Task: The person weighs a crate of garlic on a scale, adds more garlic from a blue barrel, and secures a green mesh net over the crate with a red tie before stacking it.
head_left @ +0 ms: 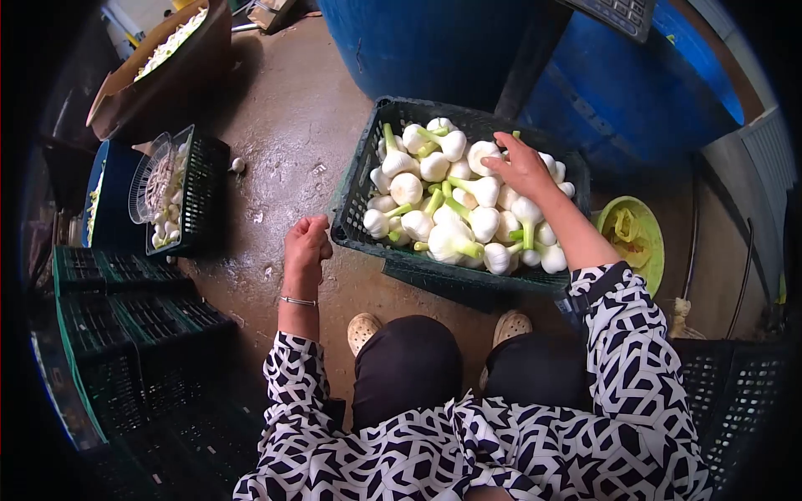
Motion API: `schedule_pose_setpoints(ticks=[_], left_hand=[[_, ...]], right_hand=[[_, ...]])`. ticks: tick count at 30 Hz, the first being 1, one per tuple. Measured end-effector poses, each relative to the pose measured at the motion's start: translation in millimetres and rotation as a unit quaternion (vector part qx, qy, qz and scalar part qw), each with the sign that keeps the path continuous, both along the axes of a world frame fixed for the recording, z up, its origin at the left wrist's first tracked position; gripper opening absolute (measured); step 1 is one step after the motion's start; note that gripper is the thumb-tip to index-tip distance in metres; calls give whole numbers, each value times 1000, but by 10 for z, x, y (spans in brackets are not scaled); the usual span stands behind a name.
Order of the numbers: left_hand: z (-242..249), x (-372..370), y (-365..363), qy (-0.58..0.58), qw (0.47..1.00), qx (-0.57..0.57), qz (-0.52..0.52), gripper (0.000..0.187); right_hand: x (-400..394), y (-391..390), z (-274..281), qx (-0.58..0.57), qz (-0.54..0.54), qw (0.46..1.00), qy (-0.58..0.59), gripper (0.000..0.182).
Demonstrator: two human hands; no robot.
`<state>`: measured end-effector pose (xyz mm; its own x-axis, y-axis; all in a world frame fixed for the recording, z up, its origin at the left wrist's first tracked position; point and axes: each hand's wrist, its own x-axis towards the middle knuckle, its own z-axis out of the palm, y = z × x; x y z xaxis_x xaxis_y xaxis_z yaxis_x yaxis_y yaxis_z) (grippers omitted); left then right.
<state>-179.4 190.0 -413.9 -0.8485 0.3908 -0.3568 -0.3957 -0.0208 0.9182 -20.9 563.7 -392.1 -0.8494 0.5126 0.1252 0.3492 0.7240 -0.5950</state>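
Observation:
A dark green plastic crate (pixel 355 196) in front of me is heaped with white garlic bulbs (pixel 451 240), many with short green stems. My right hand (pixel 528 169) reaches over the heap, its thumb and fingers around a garlic bulb (pixel 482 157) near the back of the crate. Just outside the crate's left edge, my left hand (pixel 307 244) is raised with its fingers curled into a fist. Nothing sticks out of that fist, and its palm side is hidden.
Large blue tubs (pixel 426 50) stand behind the crate, a scale display (pixel 622 12) above them. A yellow-green bowl (pixel 656 259) sits at right. Leftward are a smaller garlic crate (pixel 196 204), stacked empty crates (pixel 134 309) and a loose bulb (pixel 237 165) on the wet floor.

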Motion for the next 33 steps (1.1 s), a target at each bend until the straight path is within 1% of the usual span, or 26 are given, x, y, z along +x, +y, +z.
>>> schedule_pose_setpoints(ticks=[1,2,4,6,8,9,10,11,12,13,14,15,16,17,18,20,21,22,24,25,27,28,30,32,33], left_hand=[[-18,-20,-31,27,1000,-2,-13,16],[37,-47,-45,55,998,-10,-11,17],[173,-37,-11,108,993,-46,-11,17],[206,-67,10,116,992,-40,-25,17],[252,-41,119,146,987,-67,10,16],[409,7,185,168,985,-49,8,16],[487,0,236,184,982,-33,1,15],[533,-9,289,155,988,1,-9,15],[630,-12,433,135,990,34,-31,15],[648,-6,502,104,993,40,-47,15],[654,-1,540,73,995,43,-61,14],[650,54,575,37,996,47,-73,15],[687,147,601,29,996,16,-87,12],[693,211,602,56,993,-32,-99,12],[679,271,576,80,987,-82,-110,14],[663,401,498,111,970,-175,-128,14],[610,380,416,123,953,-226,-160,12],[576,359,349,126,941,-254,-183,9],[515,389,300,112,942,-267,-169,7],[525,402,291,68,955,-243,-156,6],[518,462,309,17,962,-224,-159,6],[505,500,322,-1,963,-213,-164,6],[453,551,343,1,966,-199,-163,6],[502,602,374,35,968,-193,-157,7],[561,587,363,39,979,-150,-133,7]], right_hand=[[177,18,117,-25,-11,998,54,51],[343,3,350,-49,-17,993,109,47],[936,57,674,0,-79,988,131,40],[1594,250,366,-94,-184,968,141,35],[2220,209,-149,-131,-230,964,16,36],[2359,27,-134,-239,-285,928,-1,35],[2369,-163,-111,-346,-331,878,-17,35],[2364,-233,-181,-488,-317,813,13,34],[2401,-297,-309,-621,-296,723,59,32],[2366,-355,-387,-637,-274,714,92,25],[2399,-367,-442,-644,-276,707,101,25],[2397,-359,-488,-619,-288,722,108,22],[2376,-359,-529,-595,-299,737,116,19],[2365,-423,-517,-588,-326,727,142,13],[2368,-443,-520,-596,-324,719,151,13],[2428,-444,-572,-637,-321,674,192,9],[2461,-442,-636,-641,-336,650,232,8],[2463,-475,-653,-654,-351,604,290,6],[2515,-504,-859,-683,-338,540,358,7],[2530,-516,-884,-688,-334,536,357,7],[2488,-534,-892,-712,-268,517,392,11],[2456,-532,-800,-710,-269,537,367,17],[2452,-516,-651,-727,-264,561,295,23],[2480,-504,-531,-757,-223,551,272,24],[2512,-496,-468,-737,-257,560,278,23]])
